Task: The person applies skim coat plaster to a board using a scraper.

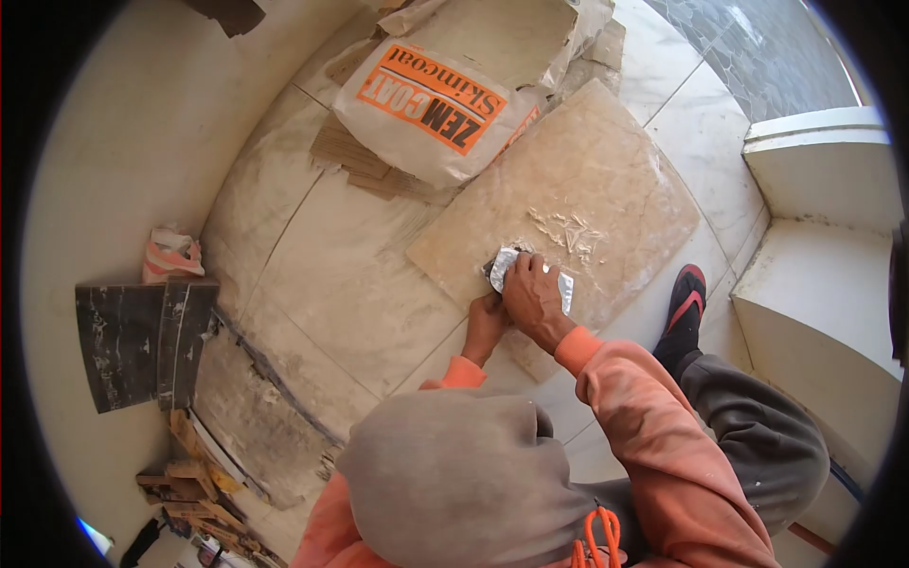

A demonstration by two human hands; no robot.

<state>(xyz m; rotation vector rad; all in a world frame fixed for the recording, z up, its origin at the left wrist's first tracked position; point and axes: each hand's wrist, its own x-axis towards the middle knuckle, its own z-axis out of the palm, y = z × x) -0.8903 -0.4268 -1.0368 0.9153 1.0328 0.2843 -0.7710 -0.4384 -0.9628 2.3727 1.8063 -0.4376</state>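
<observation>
On the tile [615,180], right hand [535,295] covers the trowel [504,258], left hand [485,327] beside.

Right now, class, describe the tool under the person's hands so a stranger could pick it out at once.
Find the white and orange bag; a big beige tile lies on the floor beside it. At the tile's near edge the right hand presses on a flat metal scraper, the left hand close beside it. It is the only shiny silver thing there.
</observation>
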